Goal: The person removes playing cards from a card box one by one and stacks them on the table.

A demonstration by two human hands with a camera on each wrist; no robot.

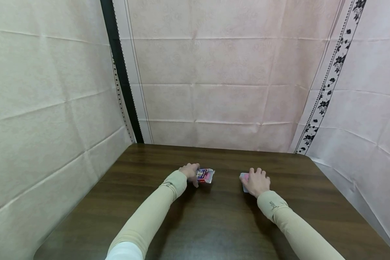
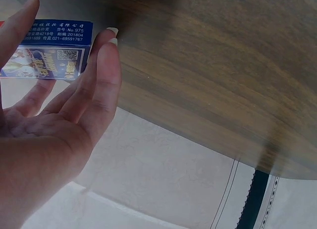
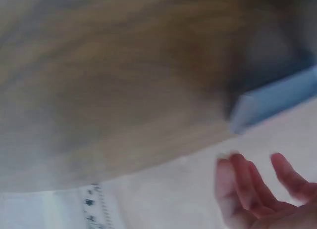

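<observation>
My left hand (image 1: 190, 172) grips a small playing-card box (image 1: 204, 174), printed in dark blue, red and yellow, with a flap standing out at its right end. Up close in the left wrist view, thumb and fingers lie on either side of the box (image 2: 57, 35), whose blue side carries white print. Further right, my right hand (image 1: 258, 181) is over a flat pale blue and pink block (image 1: 243, 177), about the size of a card deck. That block (image 3: 277, 100) is blurred in the right wrist view, with the right fingertips spread apart close beside it.
Both things are at the far half of a dark brown wooden table (image 1: 211, 224). Pale cloth hangings (image 1: 227, 65) rise behind the table and along both sides, with a dark green strip (image 1: 121, 68) at the back left corner.
</observation>
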